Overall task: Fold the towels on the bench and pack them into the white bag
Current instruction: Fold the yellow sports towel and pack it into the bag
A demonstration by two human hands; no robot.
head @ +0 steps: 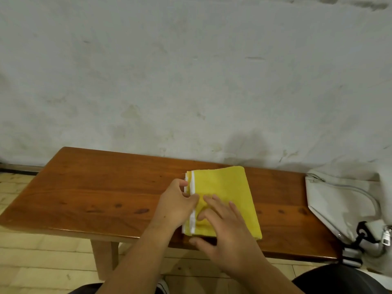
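1. The yellow towel (229, 187) is found on the bench (95, 187), a little right of the bench's middle and reaching the bench's near edge. It is already folded into a compact rectangle, with its white-trimmed hem (192, 221) turned toward the bench's left end.
2. The white bag (339, 200) is seen slumped at the bench's right end; its opening cannot be made out.
3. The step in hand is judged to be the squaring and flattening of the fold before packing.
4. For a clean result, the layered hems should be lined up flush before any weight is applied. The cloth should then be smoothed from the folded side toward the hems, so that no ridge is trapped.
5. A slight pucker is visible in the cloth between the two hands and should be pressed out.
6. The left hand (176, 205) is extended from the bench's near side. The hem is pinched between the thumb on top and the curled fingers at the cloth's edge.
7. The right hand (224, 230) is laid flat on the towel. Its fingers (214, 203) are straight and spread, nothing is grasped, and the thumb is hung past the bench's near edge.
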